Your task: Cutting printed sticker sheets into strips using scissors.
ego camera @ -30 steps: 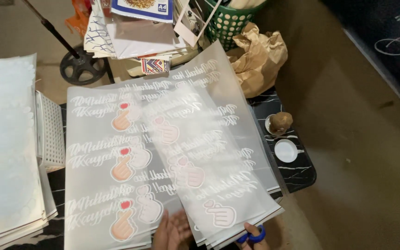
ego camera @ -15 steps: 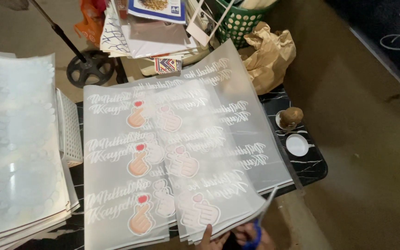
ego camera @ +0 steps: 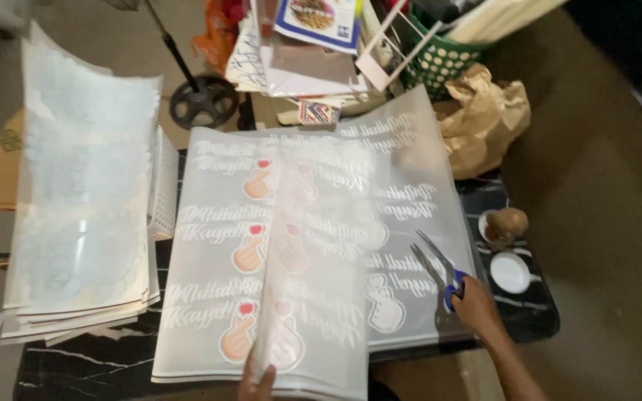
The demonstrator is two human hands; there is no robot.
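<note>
At far left we see a stack (ego camera: 76, 223) of pale blue-white film sheets, its top sheet curling up toward the upper left of the frame; beside it stands a white ribbed tray (ego camera: 163, 186) on edge. These sheets look set aside, though we cannot tell whether they are finished.

In the centre lie the printed sheets (ego camera: 217, 260): frosted film carrying rows of white script lettering and peach finger-heart hands with small red hearts. We judge the cutting not yet begun on them, since every row we can see is whole and no loose pieces lie about. Our left hand (ego camera: 255, 380), at the bottom edge of the frame, pinches the lower edge of one sheet (ego camera: 313, 282) and lifts it like a page, so it stands half-turned over the pile.

Right of that, our right hand (ego camera: 477, 306) is clenched around blue-handled scissors (ego camera: 440, 267), blades parted and pointing to the upper left, resting over the right part of the spread sheets.

Along the top of the frame sits a heap of papers with a glossy leaflet (ego camera: 317, 18) in blue and white, a small striped box (ego camera: 318, 113) below it, a green dotted basket (ego camera: 440, 63) and a crumpled brown paper bag (ego camera: 484, 122). At the right edge of the dark marbled surface (ego camera: 76, 364) sit a brown lump in a small dish (ego camera: 505, 225) and a white round lid (ego camera: 510, 272).
</note>
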